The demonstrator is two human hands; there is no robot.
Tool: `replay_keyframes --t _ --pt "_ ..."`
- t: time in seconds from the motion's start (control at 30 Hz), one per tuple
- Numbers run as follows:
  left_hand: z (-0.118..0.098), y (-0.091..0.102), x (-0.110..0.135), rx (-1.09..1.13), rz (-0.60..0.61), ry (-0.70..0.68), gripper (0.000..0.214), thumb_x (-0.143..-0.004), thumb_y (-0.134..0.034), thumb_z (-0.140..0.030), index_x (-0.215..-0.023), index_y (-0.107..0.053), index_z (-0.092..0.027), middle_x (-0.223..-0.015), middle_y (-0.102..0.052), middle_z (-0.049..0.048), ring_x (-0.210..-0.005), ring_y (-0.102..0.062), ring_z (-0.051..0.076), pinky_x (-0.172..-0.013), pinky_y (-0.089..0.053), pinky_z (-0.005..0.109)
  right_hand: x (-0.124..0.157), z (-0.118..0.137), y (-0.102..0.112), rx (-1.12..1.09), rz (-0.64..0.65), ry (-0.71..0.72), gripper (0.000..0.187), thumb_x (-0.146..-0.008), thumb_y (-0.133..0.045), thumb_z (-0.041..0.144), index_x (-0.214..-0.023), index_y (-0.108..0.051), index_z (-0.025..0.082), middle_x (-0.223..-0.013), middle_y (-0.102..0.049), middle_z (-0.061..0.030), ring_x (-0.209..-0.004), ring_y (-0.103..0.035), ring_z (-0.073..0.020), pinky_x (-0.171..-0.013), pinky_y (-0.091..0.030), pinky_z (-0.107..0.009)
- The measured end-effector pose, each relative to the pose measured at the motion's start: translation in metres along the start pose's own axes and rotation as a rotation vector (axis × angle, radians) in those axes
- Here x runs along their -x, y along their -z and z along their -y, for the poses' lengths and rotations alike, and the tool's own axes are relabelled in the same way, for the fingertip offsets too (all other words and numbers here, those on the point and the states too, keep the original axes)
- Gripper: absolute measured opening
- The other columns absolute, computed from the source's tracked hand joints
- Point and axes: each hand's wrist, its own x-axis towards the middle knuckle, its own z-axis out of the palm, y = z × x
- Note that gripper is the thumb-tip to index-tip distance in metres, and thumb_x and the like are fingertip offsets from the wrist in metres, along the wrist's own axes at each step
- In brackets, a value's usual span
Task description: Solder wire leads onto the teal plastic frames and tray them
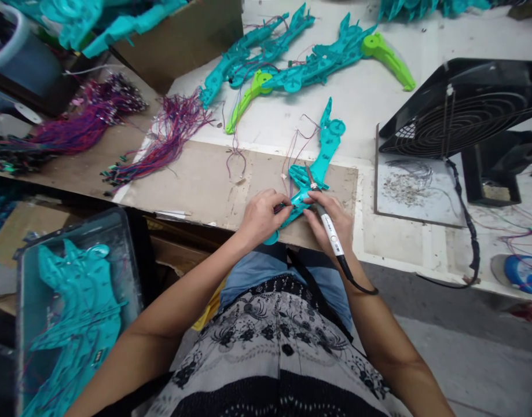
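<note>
A long teal plastic shell point(321, 155) lies on the brown board point(196, 182) at the bench's near edge, with thin red and purple wires point(292, 150) trailing from it. My left hand point(260, 217) pinches the shell's near end and a wire there. My right hand point(330, 219) is closed round a white soldering iron point(329, 223), its tip resting on the shell next to my left fingers. The iron's black cord point(356, 284) runs back over my wrist.
More teal shells with green handles point(292, 63) lie further back. Wire bundles point(161, 139) sit at the left. A grey bin of teal parts point(70, 313) stands at lower left. A black fan point(461, 110) and solder scraps point(404, 185) sit at the right.
</note>
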Motion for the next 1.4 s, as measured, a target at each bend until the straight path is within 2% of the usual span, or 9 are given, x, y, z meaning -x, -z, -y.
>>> replay_keyframes --t 0.2,0.33,0.43,0.57,0.7,0.8,0.87,1.0,1.4 --pt "0.002 0.002 0.0 -0.024 0.004 -0.019 0.008 -0.086 -0.064 -0.022 -0.084 -0.071 -0.019 -0.073 -0.058 0.0011 -0.074 -0.055 0.016 -0.07 -0.043 0.03 -0.007 -0.001 -0.012 -0.031 0.011 0.012 0.031 -0.091 -0.06 0.019 -0.121 -0.061 0.028 -0.096 -0.069 -0.0015 -0.088 -0.064 -0.0185 -0.083 -0.054 -0.035" --pt "0.002 0.012 -0.001 -0.082 -0.049 -0.121 0.011 -0.087 -0.064 -0.024 -0.093 -0.073 -0.021 -0.092 -0.067 0.0049 -0.092 -0.056 0.021 -0.084 -0.042 0.036 -0.011 0.006 -0.016 -0.028 -0.005 0.055 0.029 -0.092 -0.059 0.017 -0.119 -0.061 0.026 -0.099 -0.069 -0.0021 -0.088 -0.064 -0.0174 -0.082 -0.053 -0.033" --pt "0.004 0.024 -0.002 -0.081 0.004 -0.149 0.011 -0.087 -0.062 -0.022 -0.089 -0.073 -0.022 -0.085 -0.069 0.0022 -0.088 -0.056 0.02 -0.086 -0.04 0.037 -0.016 0.013 -0.021 -0.035 0.022 0.094 0.027 -0.093 -0.056 0.017 -0.118 -0.061 0.025 -0.096 -0.069 -0.0025 -0.088 -0.064 -0.0172 -0.082 -0.053 -0.033" --pt "0.009 0.034 0.004 -0.062 0.051 -0.079 0.012 -0.087 -0.062 -0.025 -0.085 -0.073 -0.022 -0.075 -0.068 0.0004 -0.08 -0.057 0.018 -0.083 -0.039 0.037 -0.015 0.019 -0.021 -0.066 0.026 0.091 0.025 -0.095 -0.057 0.028 -0.119 -0.063 0.024 -0.092 -0.068 -0.0035 -0.087 -0.063 -0.018 -0.082 -0.053 -0.034" --pt "0.009 0.029 0.019 -0.128 0.006 -0.059 0.012 -0.088 -0.062 -0.028 -0.082 -0.072 -0.023 -0.074 -0.069 0.0003 -0.081 -0.057 0.019 -0.084 -0.036 0.038 0.001 0.025 -0.002 -0.121 -0.063 0.038 0.029 -0.093 -0.059 0.039 -0.116 -0.067 0.023 -0.092 -0.069 -0.0056 -0.084 -0.066 -0.0195 -0.075 -0.054 -0.035" --pt "0.006 0.02 0.027 -0.179 -0.033 -0.057 0.013 -0.089 -0.062 -0.029 -0.081 -0.071 -0.022 -0.075 -0.069 0.0016 -0.083 -0.056 0.02 -0.081 -0.034 0.038 0.016 0.032 0.014 -0.138 -0.118 0.041 0.016 -0.089 -0.064 0.025 -0.104 -0.071 0.023 -0.083 -0.07 -0.0039 -0.075 -0.067 -0.0186 -0.067 -0.054 -0.033" --pt "0.005 0.016 0.028 -0.208 -0.051 -0.053 0.014 -0.089 -0.062 -0.029 -0.081 -0.07 -0.022 -0.075 -0.068 0.002 -0.082 -0.056 0.021 -0.08 -0.033 0.038 0.024 0.037 0.021 -0.122 -0.112 0.036 0.017 -0.086 -0.064 0.015 -0.1 -0.071 0.022 -0.083 -0.071 -0.0034 -0.075 -0.068 -0.018 -0.067 -0.055 -0.032" --pt "0.006 0.012 0.025 -0.206 -0.054 -0.052 0.014 -0.09 -0.061 -0.029 -0.082 -0.071 -0.023 -0.076 -0.069 0.0021 -0.083 -0.055 0.021 -0.079 -0.032 0.039 0.033 0.039 0.023 -0.106 -0.041 -0.004 0.022 -0.085 -0.062 0.011 -0.101 -0.071 0.022 -0.086 -0.073 -0.0035 -0.075 -0.069 -0.0177 -0.067 -0.056 -0.031" --pt "0.009 0.007 0.026 -0.157 -0.082 -0.025 0.013 -0.09 -0.06 -0.026 -0.083 -0.07 -0.022 -0.078 -0.071 0.0012 -0.081 -0.057 0.02 -0.08 -0.034 0.038 0.031 0.039 0.019 -0.123 -0.033 0.001 0.018 -0.086 -0.06 0.012 -0.098 -0.071 0.02 -0.082 -0.072 -0.0039 -0.071 -0.067 -0.0165 -0.063 -0.055 -0.03"
